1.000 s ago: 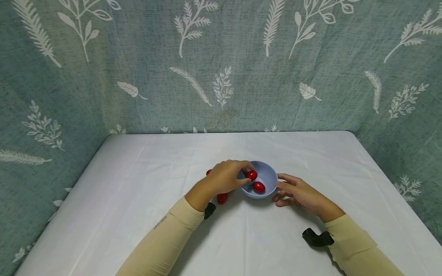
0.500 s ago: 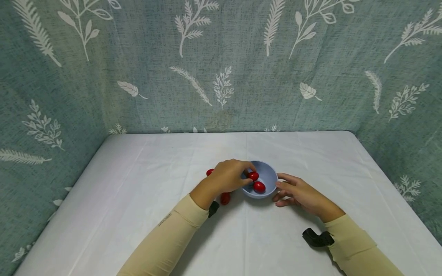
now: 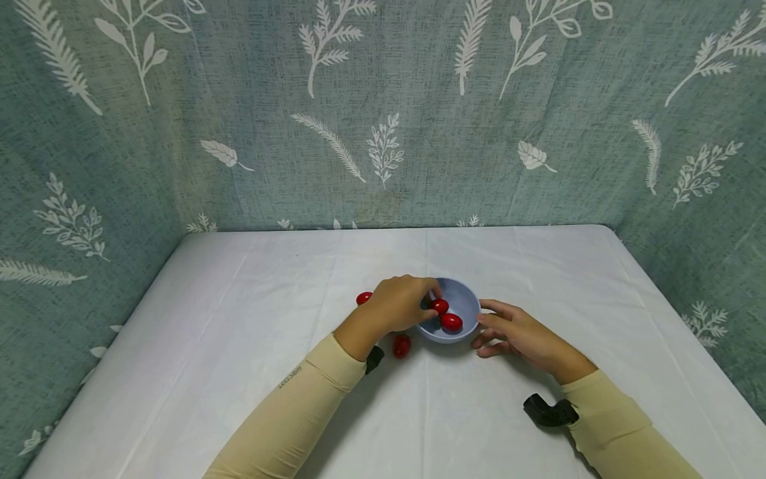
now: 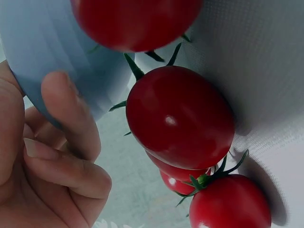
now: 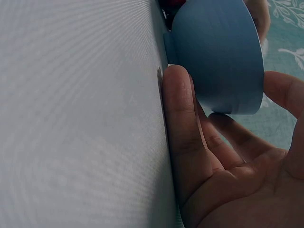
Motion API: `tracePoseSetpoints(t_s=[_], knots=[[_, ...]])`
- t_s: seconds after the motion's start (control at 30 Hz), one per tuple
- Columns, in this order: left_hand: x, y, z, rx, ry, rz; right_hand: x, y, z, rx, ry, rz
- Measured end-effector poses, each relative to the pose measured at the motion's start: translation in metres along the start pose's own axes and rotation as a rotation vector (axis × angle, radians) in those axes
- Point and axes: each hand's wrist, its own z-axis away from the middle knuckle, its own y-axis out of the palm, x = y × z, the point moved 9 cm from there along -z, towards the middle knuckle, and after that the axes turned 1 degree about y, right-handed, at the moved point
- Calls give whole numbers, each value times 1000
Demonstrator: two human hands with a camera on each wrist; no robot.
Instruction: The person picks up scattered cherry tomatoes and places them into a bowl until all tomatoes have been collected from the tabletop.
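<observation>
A light blue bowl (image 3: 465, 301) stands at the middle of the table. My left hand (image 3: 396, 301) reaches over its left rim, with thumb and fingertips around a red cherry tomato (image 3: 439, 306) inside. A second cherry tomato (image 3: 451, 323) lies beside it in the bowl. In the left wrist view the lower fingers are curled by the bowl's wall (image 4: 61, 38), and their tips inside are hidden. My right hand (image 3: 517, 336) is at the bowl's right side, fingers loosely extended. In the right wrist view its thumb (image 5: 280, 88) touches the rim.
Several cherry tomatoes with green stems lie outside the bowl under my left wrist, including one near (image 3: 401, 346) and one farther back (image 3: 364, 298). A white cloth covers the table (image 3: 269, 299). A leaf-patterned green curtain (image 3: 419, 186) borders the back and sides.
My left hand has shifted slightly right and the tomato at its fingertips has moved a little with it. The other tomato in the bowl has shifted slightly. My right hand stays by the bowl.
</observation>
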Motion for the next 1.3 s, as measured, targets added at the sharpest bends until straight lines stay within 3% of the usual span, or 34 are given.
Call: tracePoseSetpoints(t_s=[0.4, 0.73, 1.03, 1.3], knots=[[-2, -1, 2, 4, 16, -12, 2, 1, 1, 2, -4, 7], [2, -11, 9, -14, 23, 42, 3, 1, 1, 5, -10, 16], [1, -24, 22, -84, 59, 129, 2, 0, 2, -2, -2, 15], [7, -33, 37, -159, 67, 153, 2, 1, 1, 2, -6, 18]])
